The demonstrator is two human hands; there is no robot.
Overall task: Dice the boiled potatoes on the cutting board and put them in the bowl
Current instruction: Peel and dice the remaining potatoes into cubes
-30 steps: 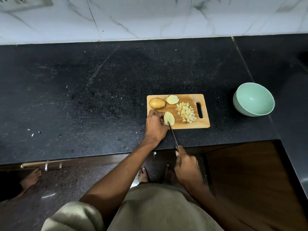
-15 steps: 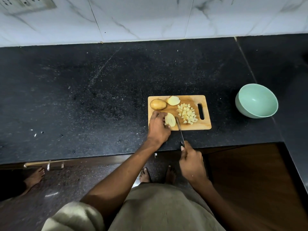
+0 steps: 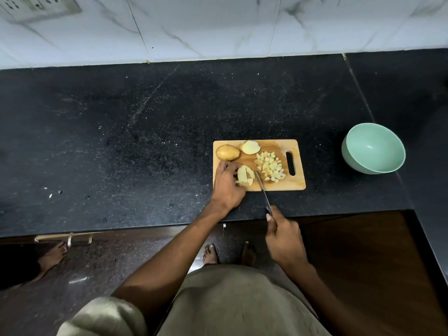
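A small wooden cutting board (image 3: 278, 144) lies on the black counter. On it, my left hand (image 3: 228, 185) holds a sliced potato half (image 3: 245, 175) at the board's near left. My right hand (image 3: 282, 235) grips the handle of a knife (image 3: 261, 187), whose blade tip rests just right of that half. A pile of diced potato (image 3: 270, 169) sits in the middle of the board. At the far left of the board are a whole unpeeled potato (image 3: 227, 152) and another cut half (image 3: 250, 147). A mint-green bowl (image 3: 374, 147), with nothing in it, stands to the board's right.
The black granite counter (image 3: 121, 141) stretches far to the left of the board, with a few white specks near its front edge. A white marble-tiled wall (image 3: 218, 25) backs it. Another person's bare foot (image 3: 52, 257) shows on the floor at the left.
The knife has shifted from across the potato half to just right of it. The half now shows cut lines, and my left hand still holds it.
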